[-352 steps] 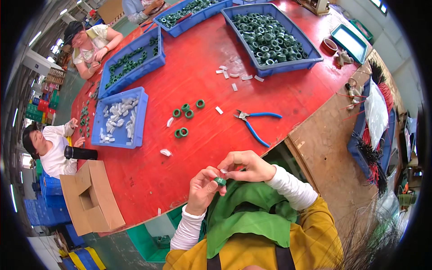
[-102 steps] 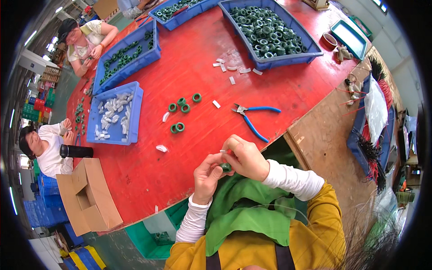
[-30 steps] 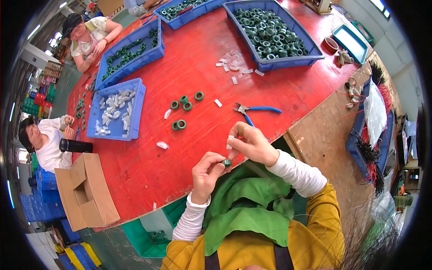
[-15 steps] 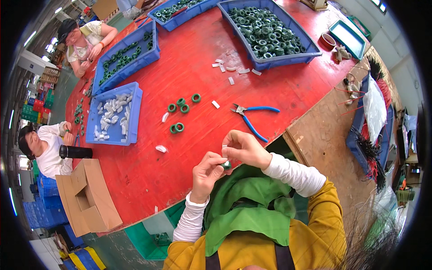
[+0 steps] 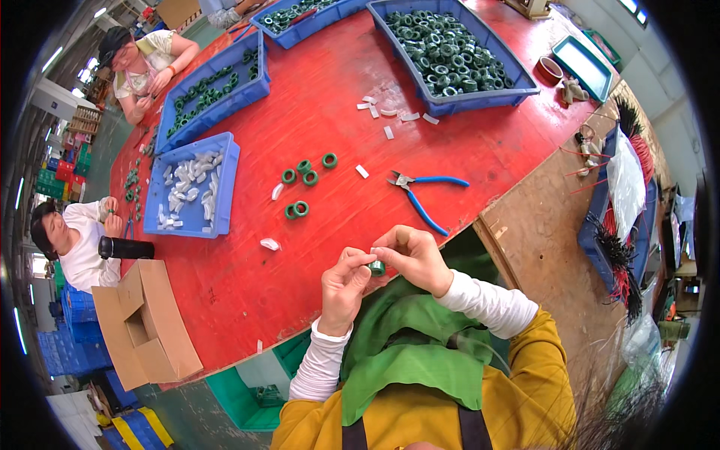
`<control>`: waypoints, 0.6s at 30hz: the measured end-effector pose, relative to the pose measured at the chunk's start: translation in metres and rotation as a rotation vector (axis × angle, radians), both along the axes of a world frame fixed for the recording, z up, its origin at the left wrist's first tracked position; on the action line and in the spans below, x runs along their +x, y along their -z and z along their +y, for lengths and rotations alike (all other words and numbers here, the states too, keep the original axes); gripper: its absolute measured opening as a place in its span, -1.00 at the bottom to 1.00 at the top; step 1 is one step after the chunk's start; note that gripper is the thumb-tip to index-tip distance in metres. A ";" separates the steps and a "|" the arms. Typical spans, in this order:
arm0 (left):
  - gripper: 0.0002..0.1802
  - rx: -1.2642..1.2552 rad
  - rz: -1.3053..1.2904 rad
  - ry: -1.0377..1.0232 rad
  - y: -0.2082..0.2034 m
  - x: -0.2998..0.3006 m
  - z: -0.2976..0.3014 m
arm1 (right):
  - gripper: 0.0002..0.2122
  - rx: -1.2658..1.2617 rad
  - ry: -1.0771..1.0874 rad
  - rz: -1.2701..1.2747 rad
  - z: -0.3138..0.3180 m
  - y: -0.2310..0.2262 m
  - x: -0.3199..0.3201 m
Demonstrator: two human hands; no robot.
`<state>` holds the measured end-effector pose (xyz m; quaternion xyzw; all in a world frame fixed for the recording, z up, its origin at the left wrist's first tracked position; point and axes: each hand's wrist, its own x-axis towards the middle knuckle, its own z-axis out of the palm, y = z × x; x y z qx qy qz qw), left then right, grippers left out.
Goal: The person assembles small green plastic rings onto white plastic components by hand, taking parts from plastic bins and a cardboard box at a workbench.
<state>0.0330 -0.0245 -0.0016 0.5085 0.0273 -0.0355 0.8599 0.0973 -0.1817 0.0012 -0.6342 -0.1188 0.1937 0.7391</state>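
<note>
At the near edge of the red table, my left hand [image 5: 345,289] pinches a green ring [image 5: 377,268] between thumb and fingers. My right hand [image 5: 415,256] meets it from the right, its thumb and fingertips closed on a small white strip at the ring, mostly covered by the fingers. Beyond my hands lie several loose green rings [image 5: 310,178] in a small group. White curved pieces [image 5: 270,244] rest near them. To the right are blue-handled cutting pliers [image 5: 427,193], jaws pointing left, touched by neither hand.
A blue tray of white pieces [image 5: 231,184] stands left, beside a cardboard box [image 5: 172,330] and a black cylinder [image 5: 127,248]. A blue tray heaped with green rings [image 5: 491,98] is at the back. Two people [image 5: 86,244] work along the left side. Wires fill a bin [image 5: 592,240] at right.
My right fingers have come down closer to the left ones at the ring, and the white strip that stood up between them is now mostly covered. The view has shifted slightly.
</note>
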 end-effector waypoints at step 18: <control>-0.75 -0.169 0.054 -0.030 0.000 -0.008 0.004 | -0.84 0.035 -0.204 -0.291 -0.008 0.002 -0.006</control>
